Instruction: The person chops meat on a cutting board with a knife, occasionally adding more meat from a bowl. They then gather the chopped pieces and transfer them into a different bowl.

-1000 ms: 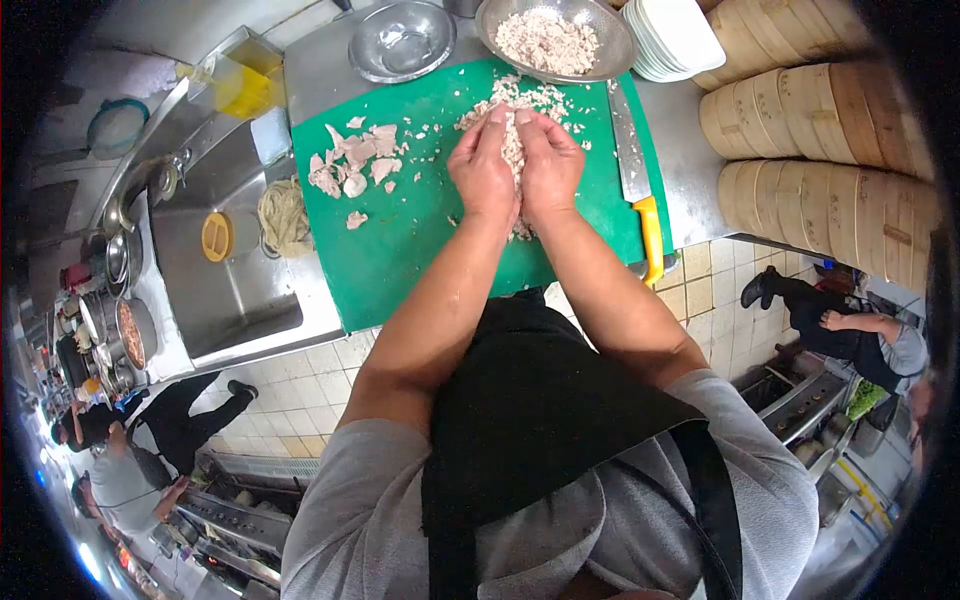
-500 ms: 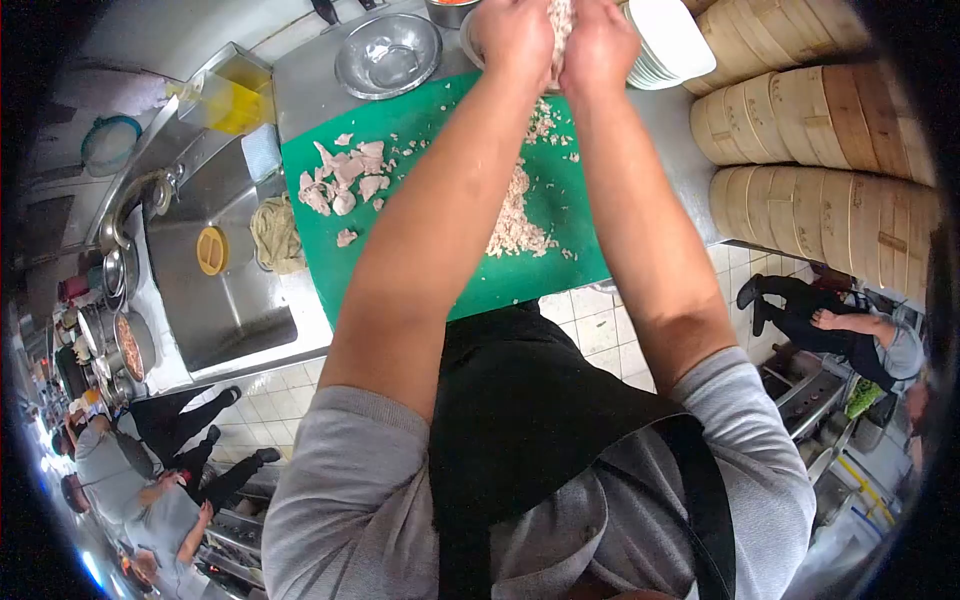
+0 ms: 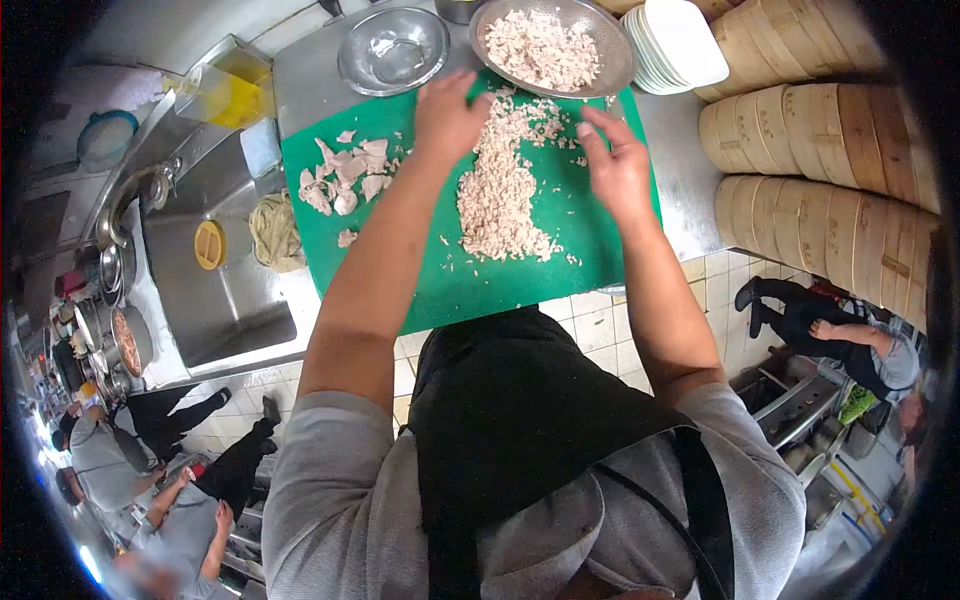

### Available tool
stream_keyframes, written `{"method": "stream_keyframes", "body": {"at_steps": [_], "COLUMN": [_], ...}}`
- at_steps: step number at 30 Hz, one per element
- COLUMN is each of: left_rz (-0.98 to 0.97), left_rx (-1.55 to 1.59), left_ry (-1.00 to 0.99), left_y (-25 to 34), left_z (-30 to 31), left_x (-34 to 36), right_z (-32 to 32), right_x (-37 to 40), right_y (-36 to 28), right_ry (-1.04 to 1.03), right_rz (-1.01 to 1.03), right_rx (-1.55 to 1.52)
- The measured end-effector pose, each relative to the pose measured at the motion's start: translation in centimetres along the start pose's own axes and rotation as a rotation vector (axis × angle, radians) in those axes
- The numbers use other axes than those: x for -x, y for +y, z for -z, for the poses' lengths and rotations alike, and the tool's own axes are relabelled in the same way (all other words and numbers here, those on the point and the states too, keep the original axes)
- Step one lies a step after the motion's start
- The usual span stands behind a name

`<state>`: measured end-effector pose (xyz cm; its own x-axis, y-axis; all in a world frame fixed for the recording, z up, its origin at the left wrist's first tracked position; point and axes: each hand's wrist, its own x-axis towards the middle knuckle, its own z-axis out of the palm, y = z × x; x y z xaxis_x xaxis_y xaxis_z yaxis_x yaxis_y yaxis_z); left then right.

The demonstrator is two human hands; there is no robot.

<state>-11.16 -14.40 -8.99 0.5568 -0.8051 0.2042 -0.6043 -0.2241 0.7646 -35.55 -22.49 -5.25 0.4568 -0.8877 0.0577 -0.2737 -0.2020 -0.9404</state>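
Over the far part of the green cutting board [image 3: 400,290], my left hand [image 3: 448,118] is open, its fingers apart, between the larger meat pieces [image 3: 350,172] and the pile of chopped pale meat [image 3: 500,205]. On the pile's other side, my right hand [image 3: 615,165] is also open, thumb and fingers spread with nothing in them. Just beyond both hands a perforated metal colander [image 3: 615,62] holds more chopped meat [image 3: 545,52]. Loose bits lie scattered across the board.
A shiny metal bowl [image 3: 393,52] stands left of the colander. White plates [image 3: 690,50] are stacked at right, beside bamboo steamers [image 3: 800,130]. At left is a sink [image 3: 220,300] with a cloth [image 3: 275,232] at its edge. Several people stand or sit nearby.
Both hands have come back from above the colander, parted and opened. The chopped meat they held is gone from them, and the colander and pile are now uncovered.
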Motion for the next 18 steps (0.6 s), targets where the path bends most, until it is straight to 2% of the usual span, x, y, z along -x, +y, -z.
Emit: {"method": "stream_keyframes", "body": {"at_steps": [2,3,4,6,7,10,11,15,16,18], "left_rz": [-0.259,-0.229,-0.228,-0.340,-0.260,-0.169,-0.229,-0.196,-0.209,-0.218], "left_rx": [-0.499,-0.441,-0.439,-0.182,0.076,0.194,0.195,0.029,-0.001,-0.024], "left_ry": [0.001,-0.092,-0.091,-0.333,-0.362,-0.360,-0.338,-0.236,-0.287,-0.340], "left_y": [0.1,1.0,1.4,1.8,2.3,2.7,1.8,0.1,-0.2,-0.5], "left_z": [-2.8,-3.5,-3.5,-3.3,-2.5,2.9,3.8,4.6,4.5,4.6], "left_x": [0.2,0.9,1.5,2.4,2.9,5.2,5.6,6.6,6.6,7.1], "right_z": [-1.5,-2.6,-3.2,-4.1,-4.7,-3.5,-3.5,-6.0,-6.8,-7.9], "right_x": [-0.6,-0.8,-0.5,-0.1,0.7,0.6,0.1,-2.3,-2.1,-1.2], "right_y": [1.6,1.6,1.6,1.6,1.4,0.2,0.2,0.7,0.9,1.2], "right_ry": [0.098,0.090,0.090,-0.152,-0.152,-0.208,-0.205,-0.249,-0.253,-0.387], "right_rz": [0.328,0.290,0.291,0.402,0.395,0.374,0.378,0.502,0.507,0.639], "right_rx": [0.592,0.573,0.574,0.401,0.312,0.250,0.260,0.259,0.254,0.295]}}
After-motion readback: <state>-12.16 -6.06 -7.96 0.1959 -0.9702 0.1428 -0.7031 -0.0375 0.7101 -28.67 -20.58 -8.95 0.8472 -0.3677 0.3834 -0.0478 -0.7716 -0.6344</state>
